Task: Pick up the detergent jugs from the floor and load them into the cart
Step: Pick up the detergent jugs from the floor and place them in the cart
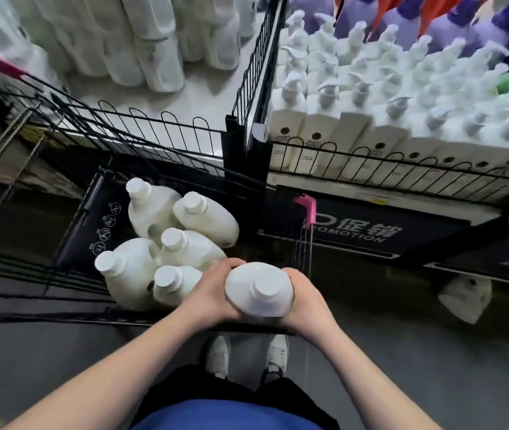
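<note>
A: Where is the jug at this moment?
B: The held jug (259,291) is upright, its cap toward the camera, above the near right corner of the cart (76,315), not yet inside. Five other jugs (206,218) lie in the cart, just left of it.
A: What can go wrong?
B: I think it can slip, because its sides look smooth, or it can land on the piled jugs and roll. Also, a stray jug (464,297) lies on the floor, at the right under the shelf (402,181).
A: And the hands?
B: The left hand (213,293) and the right hand (304,301) clasp it from both sides. The fingers (228,265) are curled around its body and hold only this jug.
</note>
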`<state>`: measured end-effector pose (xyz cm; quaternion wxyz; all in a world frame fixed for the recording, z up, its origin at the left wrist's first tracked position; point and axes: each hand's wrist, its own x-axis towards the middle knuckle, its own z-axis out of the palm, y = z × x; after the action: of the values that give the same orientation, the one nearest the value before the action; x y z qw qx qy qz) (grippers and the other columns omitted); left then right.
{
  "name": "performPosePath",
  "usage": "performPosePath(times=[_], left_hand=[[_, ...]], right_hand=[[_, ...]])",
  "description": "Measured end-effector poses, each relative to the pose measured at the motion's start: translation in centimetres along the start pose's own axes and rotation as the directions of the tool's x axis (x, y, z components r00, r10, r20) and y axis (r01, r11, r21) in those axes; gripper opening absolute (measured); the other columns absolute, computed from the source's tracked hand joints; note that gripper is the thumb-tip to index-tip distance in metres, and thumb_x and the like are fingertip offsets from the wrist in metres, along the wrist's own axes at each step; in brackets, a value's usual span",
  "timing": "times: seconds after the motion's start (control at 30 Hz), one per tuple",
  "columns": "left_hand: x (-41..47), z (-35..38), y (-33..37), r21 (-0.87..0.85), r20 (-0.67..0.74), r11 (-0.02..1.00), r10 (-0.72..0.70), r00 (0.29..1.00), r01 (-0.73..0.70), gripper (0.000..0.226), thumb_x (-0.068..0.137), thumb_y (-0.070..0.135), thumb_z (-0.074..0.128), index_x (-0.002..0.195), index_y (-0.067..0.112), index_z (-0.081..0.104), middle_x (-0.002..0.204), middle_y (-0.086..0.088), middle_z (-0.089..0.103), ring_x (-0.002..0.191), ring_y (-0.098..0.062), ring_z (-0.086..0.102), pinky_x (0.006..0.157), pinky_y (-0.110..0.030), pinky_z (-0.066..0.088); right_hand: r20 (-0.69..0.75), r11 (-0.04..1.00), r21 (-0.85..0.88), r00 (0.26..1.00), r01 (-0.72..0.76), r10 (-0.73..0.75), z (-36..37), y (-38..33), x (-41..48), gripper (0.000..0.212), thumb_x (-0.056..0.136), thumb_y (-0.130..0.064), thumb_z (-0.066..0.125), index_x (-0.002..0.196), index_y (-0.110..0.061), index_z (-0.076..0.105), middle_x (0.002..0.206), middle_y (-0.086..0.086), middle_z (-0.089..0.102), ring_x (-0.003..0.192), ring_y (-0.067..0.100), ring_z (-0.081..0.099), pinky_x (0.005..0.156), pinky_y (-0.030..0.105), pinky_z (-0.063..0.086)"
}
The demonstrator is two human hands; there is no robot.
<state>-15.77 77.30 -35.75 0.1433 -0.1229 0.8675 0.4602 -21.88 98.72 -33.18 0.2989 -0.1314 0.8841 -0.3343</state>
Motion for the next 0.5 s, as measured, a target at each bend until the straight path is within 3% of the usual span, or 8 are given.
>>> performPosePath(times=[0.07, 0.13, 0.2, 0.23, 0.33, 0.5], left_hand=[[0.9, 0.9, -1.0, 0.047, 0.020, 0.999, -0.018, 1.000, 0.017, 0.098, 0.050, 0.045, 0.101, 0.134, 0.041, 0.050, 0.129, 0.015, 0.057, 0.120, -0.007, 0.056, 0.102, -0.027, 0.047], [1.7, 1.8, -2.1, 0.101, 0.044, 0.994, -0.034, 0.998, 0.029, 0.096, 0.056, 0.037, 0.099, 0.139, 0.036, 0.050, 0.130, 0.012, 0.055, 0.121, -0.010, 0.053, 0.097, -0.027, 0.043], [2.5, 2.6, -3.0, 0.134, 0.070, 0.990, -0.052, 0.996, 0.042, 0.093, 0.063, 0.029, 0.095, 0.142, 0.033, 0.047, 0.128, 0.013, 0.048, 0.118, -0.009, 0.046, 0.094, -0.023, 0.037], [2.9, 2.9, -3.5, 0.142, 0.083, 0.989, -0.064, 0.994, 0.051, 0.092, 0.065, 0.028, 0.094, 0.144, 0.033, 0.046, 0.128, 0.013, 0.045, 0.119, -0.009, 0.044, 0.095, -0.023, 0.037], [3.8, 4.1, -5.0, 0.159, 0.108, 0.985, -0.092, 0.990, 0.074, 0.093, 0.063, 0.033, 0.093, 0.142, 0.036, 0.044, 0.131, 0.008, 0.047, 0.123, -0.013, 0.047, 0.101, -0.026, 0.041], [4.8, 5.6, -6.6, 0.246, 0.132, 0.964, -0.138, 0.982, 0.103, 0.095, 0.058, 0.040, 0.090, 0.141, 0.034, 0.043, 0.127, 0.002, 0.052, 0.119, -0.020, 0.052, 0.101, -0.038, 0.048]], right_hand=[[0.031, 0.999, -0.045, 0.999, -0.012, 0.013, 1.0, 1.3, 1.4, 0.053, 0.059, -0.056, 0.084, 0.101, -0.037, 0.057, 0.100, -0.018, 0.064, 0.089, 0.003, 0.065, 0.078, 0.037, 0.060], [0.049, 0.993, -0.119, 0.999, 0.004, 0.001, 2.3, 2.9, 3.0, 0.038, 0.067, -0.050, 0.076, 0.096, -0.036, 0.057, 0.093, -0.016, 0.059, 0.086, 0.006, 0.062, 0.094, 0.043, 0.058], [0.077, 0.966, -0.253, 0.997, 0.046, -0.027, 3.8, 4.5, 4.5, 0.025, 0.077, -0.044, 0.068, 0.098, -0.038, 0.055, 0.091, -0.016, 0.052, 0.091, 0.008, 0.057, 0.122, 0.049, 0.035], [0.084, 0.951, -0.306, 0.996, 0.053, -0.029, 4.4, 5.2, 5.1, 0.022, 0.081, -0.043, 0.064, 0.100, -0.040, 0.054, 0.091, -0.016, 0.050, 0.095, 0.008, 0.056, 0.127, 0.050, 0.023], [0.090, 0.917, -0.397, 0.996, 0.040, -0.004, 5.6, 6.6, 6.3, 0.023, 0.085, -0.045, 0.060, 0.106, -0.039, 0.055, 0.093, -0.016, 0.050, 0.102, 0.009, 0.056, 0.129, 0.046, 0.009], [0.083, 0.891, -0.453, 0.994, -0.030, 0.076, 8.0, 8.9, 7.3, 0.029, 0.079, -0.036, 0.063, 0.105, -0.031, 0.051, 0.090, -0.015, 0.052, 0.098, 0.008, 0.060, 0.132, 0.040, 0.004]])
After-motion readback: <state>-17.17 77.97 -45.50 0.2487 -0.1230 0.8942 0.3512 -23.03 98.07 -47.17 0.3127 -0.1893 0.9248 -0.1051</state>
